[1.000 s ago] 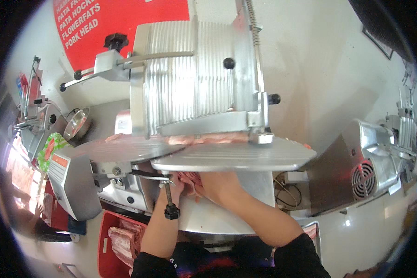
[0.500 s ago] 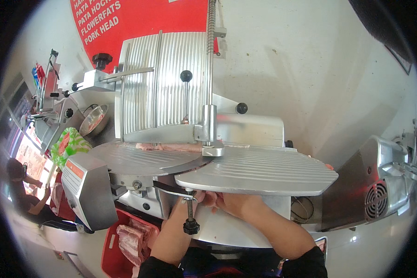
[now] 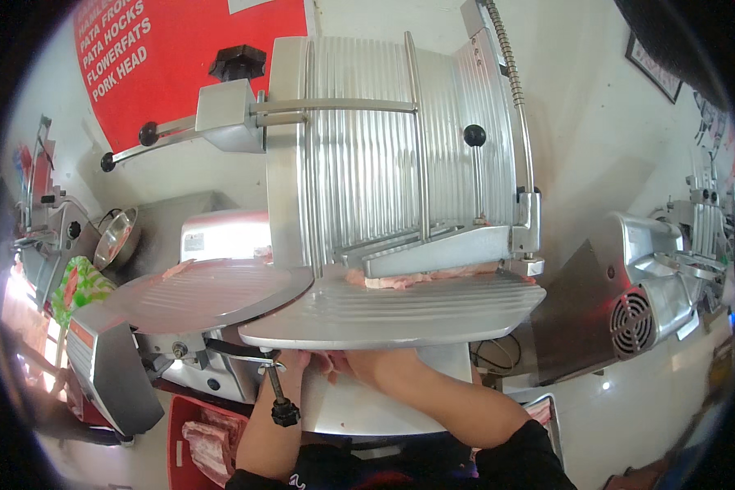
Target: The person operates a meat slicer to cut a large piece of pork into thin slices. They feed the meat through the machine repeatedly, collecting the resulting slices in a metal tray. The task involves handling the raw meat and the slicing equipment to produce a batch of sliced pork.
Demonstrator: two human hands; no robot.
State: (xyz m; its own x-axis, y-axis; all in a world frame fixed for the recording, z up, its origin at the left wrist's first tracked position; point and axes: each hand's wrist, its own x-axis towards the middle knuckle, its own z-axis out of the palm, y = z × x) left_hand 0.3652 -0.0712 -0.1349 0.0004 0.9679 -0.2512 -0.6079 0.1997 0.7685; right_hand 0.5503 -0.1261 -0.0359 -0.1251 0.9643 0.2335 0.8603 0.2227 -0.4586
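Both of my hands reach in under the front edge of a meat slicer's ridged metal plate [image 3: 400,314], side by side. My left hand [image 3: 296,359] is just behind the black-knobbed screw, and my right hand [image 3: 359,364] is close to its right. Pink meat [image 3: 328,362] shows between them, over the smooth metal base [image 3: 367,400]. The plate hides most of my fingers. Above, a slab of meat [image 3: 425,278] lies along the plate under the pusher bar [image 3: 441,251] of the ribbed carriage [image 3: 367,147]. The round blade disc [image 3: 212,294] sits to the left.
A red crate [image 3: 174,437] with cuts of meat [image 3: 210,451] stands below left. Another machine [image 3: 621,302] is at right, and more equipment [image 3: 57,220] with a metal bowl [image 3: 118,238] at far left. A person's arm [image 3: 37,359] shows at the left edge.
The carriage has slid right with its slab of meat, away from the blade disc and over the plate. My view has shifted somewhat. Both hands stay under the plate.
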